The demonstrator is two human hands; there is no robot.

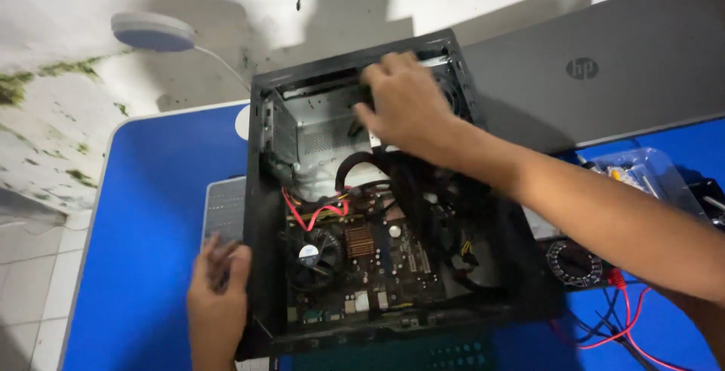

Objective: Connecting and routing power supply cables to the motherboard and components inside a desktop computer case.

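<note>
A makeshift home repair corner — an opened computer case (377,205) lies on a blue tabletop (151,250) beside a closed grey laptop (604,61) and a multimeter (574,264), against a stained, mouldy white wall (53,114) over tiled floor (30,280).
</note>
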